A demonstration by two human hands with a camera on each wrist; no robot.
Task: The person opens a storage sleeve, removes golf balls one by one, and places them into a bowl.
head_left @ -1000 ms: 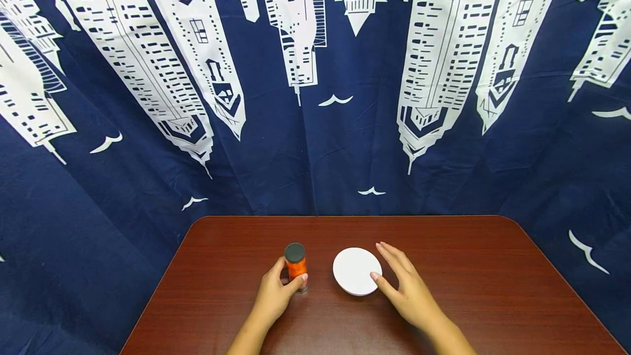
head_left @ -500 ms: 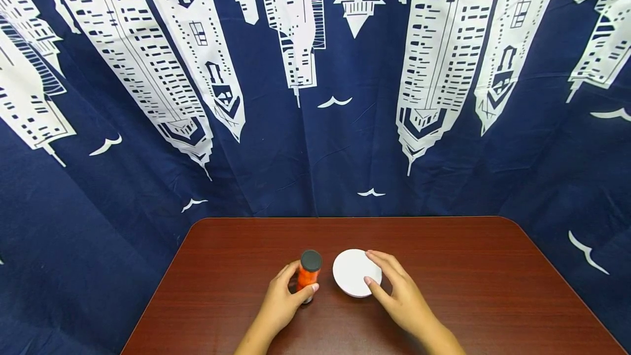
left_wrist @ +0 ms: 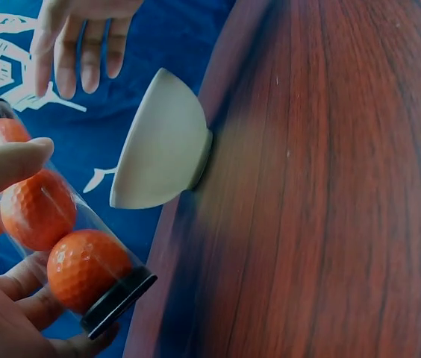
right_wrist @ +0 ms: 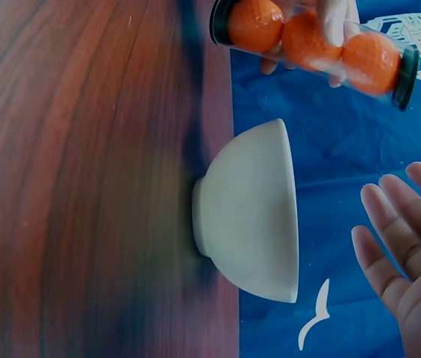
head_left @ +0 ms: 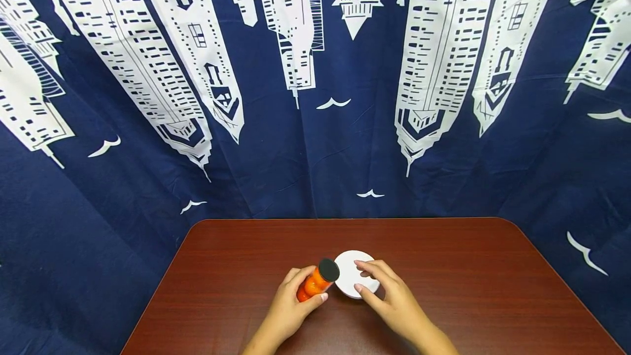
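My left hand (head_left: 287, 308) grips a clear plastic tube (head_left: 315, 284) with dark end caps, its thumb on one side and fingers on the other. Three orange dimpled golf balls (left_wrist: 39, 209) sit in a row inside the tube, seen best in the left wrist view. Lifted off the table, the tube leans so that its top cap points right, toward a white bowl (head_left: 348, 274). The bowl (right_wrist: 251, 212) stands upright on its foot; its inside is hidden in the wrist views. Above the bowl's right side hovers my right hand (head_left: 396, 300), fingers loosely bent and nothing held.
The brown wood-grain table (head_left: 468, 278) extends around the bowl, with rounded far corners. Behind it hangs a dark blue cloth (head_left: 276, 179) printed with white buildings and birds.
My left hand has raised the tube, carried it rightward to the bowl's near left side and tilted it. My right hand has shifted slightly left over the bowl.
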